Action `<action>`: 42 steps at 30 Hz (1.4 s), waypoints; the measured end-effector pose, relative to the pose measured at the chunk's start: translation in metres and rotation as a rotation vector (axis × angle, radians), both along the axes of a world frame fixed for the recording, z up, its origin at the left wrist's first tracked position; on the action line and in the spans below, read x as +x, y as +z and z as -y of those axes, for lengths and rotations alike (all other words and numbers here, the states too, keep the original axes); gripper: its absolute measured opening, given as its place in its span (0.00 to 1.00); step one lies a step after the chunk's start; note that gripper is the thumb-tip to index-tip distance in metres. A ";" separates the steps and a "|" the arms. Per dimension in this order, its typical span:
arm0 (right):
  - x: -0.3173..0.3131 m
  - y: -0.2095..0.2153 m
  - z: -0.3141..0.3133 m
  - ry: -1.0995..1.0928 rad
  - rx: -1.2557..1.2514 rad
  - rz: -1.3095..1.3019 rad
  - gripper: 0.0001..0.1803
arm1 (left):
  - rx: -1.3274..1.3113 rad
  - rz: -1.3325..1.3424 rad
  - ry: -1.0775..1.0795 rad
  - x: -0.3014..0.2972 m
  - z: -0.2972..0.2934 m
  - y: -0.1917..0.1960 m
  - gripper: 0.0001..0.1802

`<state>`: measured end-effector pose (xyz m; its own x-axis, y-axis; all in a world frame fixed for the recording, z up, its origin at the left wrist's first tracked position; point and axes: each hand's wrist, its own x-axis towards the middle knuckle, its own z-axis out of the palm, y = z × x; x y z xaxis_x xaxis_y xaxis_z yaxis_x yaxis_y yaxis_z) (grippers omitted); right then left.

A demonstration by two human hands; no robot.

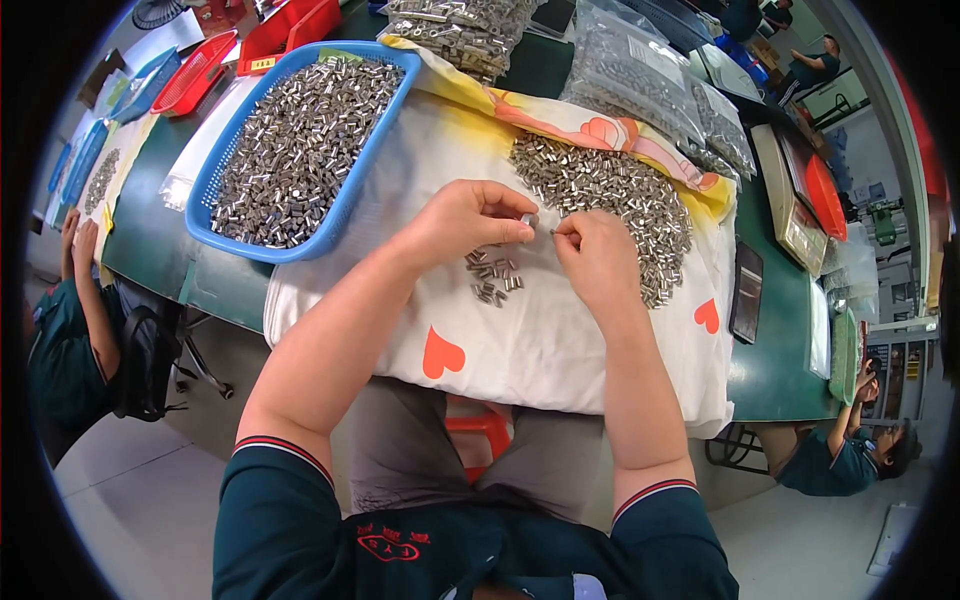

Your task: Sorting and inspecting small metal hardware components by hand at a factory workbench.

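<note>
Left hand [465, 222]: pinches a small metal sleeve [526, 219].
Right hand [597, 255]: fingertips pinched on a thin pin [553, 232].
Below hands: small sleeve cluster [493, 276].

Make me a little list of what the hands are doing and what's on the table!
Left hand: pinches a small metal tube
Right hand: fingertips pinched together beside the tube; what they hold is too small to tell
Under the hands: small pile of tubes on a white cloth with orange hearts
Right of the hands: big heap of tubes
Left: blue basket full of tubes
</note>
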<state>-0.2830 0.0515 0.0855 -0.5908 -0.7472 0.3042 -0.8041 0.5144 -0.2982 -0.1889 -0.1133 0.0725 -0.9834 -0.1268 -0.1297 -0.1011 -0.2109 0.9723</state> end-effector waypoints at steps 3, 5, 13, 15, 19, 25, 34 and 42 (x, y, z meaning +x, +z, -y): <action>0.007 0.014 0.001 0.034 -0.195 0.328 0.04 | 0.016 0.020 0.008 0.001 0.001 0.000 0.16; 0.010 0.020 0.000 0.072 -0.374 0.753 0.04 | 0.044 0.006 -0.007 0.001 -0.001 0.003 0.16; 0.016 0.018 0.001 0.158 -0.342 0.611 0.04 | 0.070 -0.017 -0.035 0.002 0.000 -0.002 0.16; 0.017 0.018 0.002 0.165 -0.292 0.503 0.04 | -0.021 -0.034 -0.042 0.002 -0.001 -0.003 0.15; 0.019 0.013 0.003 0.211 -0.288 0.184 0.04 | -0.074 -0.028 -0.006 0.002 -0.006 -0.003 0.15; 0.001 0.010 -0.004 0.156 -0.325 0.762 0.06 | -0.014 -0.004 -0.078 0.004 -0.002 0.006 0.15; -0.005 0.020 -0.017 0.101 0.015 0.395 0.06 | -0.045 0.016 -0.064 0.004 0.000 0.004 0.14; 0.006 0.004 -0.006 0.083 0.103 0.010 0.03 | -0.118 0.038 0.006 0.002 -0.001 0.002 0.16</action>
